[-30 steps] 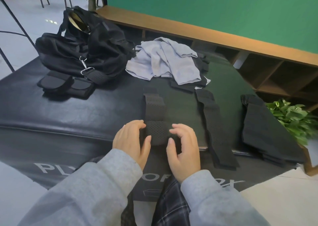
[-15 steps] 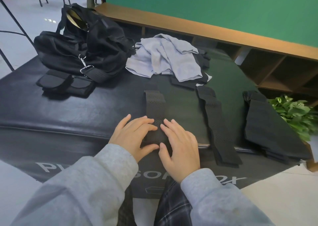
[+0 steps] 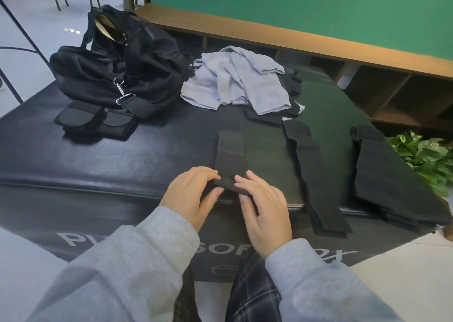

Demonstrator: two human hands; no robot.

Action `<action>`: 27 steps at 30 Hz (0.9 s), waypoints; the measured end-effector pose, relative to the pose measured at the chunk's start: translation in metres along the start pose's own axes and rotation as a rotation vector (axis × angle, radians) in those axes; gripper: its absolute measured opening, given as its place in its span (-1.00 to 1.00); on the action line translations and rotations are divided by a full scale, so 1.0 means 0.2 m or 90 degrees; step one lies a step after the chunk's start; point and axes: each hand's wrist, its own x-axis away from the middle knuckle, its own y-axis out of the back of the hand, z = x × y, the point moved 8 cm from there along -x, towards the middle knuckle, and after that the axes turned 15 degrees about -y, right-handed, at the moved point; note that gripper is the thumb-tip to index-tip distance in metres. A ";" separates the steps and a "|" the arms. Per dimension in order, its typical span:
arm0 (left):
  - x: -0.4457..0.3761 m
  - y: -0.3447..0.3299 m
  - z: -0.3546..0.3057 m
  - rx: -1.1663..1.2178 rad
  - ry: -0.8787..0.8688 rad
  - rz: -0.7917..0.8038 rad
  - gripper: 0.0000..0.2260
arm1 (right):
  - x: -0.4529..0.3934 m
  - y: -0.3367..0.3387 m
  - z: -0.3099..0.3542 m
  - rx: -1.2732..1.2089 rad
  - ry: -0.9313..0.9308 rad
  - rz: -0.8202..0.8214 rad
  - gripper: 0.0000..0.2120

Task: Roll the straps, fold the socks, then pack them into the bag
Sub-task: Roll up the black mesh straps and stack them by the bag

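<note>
The perforated black strap [image 3: 230, 160] lies flat on the black padded tabletop [image 3: 98, 160], running away from the person, its near end already turned into a small roll at the front edge. The left hand [image 3: 190, 194] curls its fingers and thumb around the left side of that roll, while the right hand [image 3: 264, 204] lays its fingers over the right side with the thumb below; so each grip is closed lightly on the roll rather than spread. The strap looks light, soft and floppy, with a mesh surface that should give friction, so it will likely unwind if released; holding both ends of the roll and keeping it tight seems the sensible way to go on. Just beside it to the right lies a second strap [image 3: 316, 179] hanging over the edge, and further right a wider dark piece [image 3: 387, 174], both apart from the roll's path. Ahead, a heap of grey socks [image 3: 235, 81] rests on dark items, near the strap's far end. The black bag [image 3: 122, 64] sits at the far left, its top open, with rolled black pieces [image 3: 95, 122] in front of it.
</note>
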 end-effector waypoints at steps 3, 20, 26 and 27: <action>-0.01 0.02 -0.01 0.010 0.046 -0.013 -0.87 | -0.01 0.04 0.01 -0.031 -0.012 -0.045 -0.81; -0.01 0.00 -0.02 -0.076 -0.028 -0.023 -0.77 | -0.03 0.02 -0.01 0.068 -0.046 -0.058 -0.74; 0.00 -0.01 -0.01 -0.100 -0.027 -0.002 -0.68 | -0.03 0.00 0.00 0.116 -0.063 -0.038 -0.62; 0.00 -0.01 -0.01 -0.097 -0.024 -0.004 -0.67 | -0.03 0.00 -0.01 0.114 -0.066 -0.038 -0.61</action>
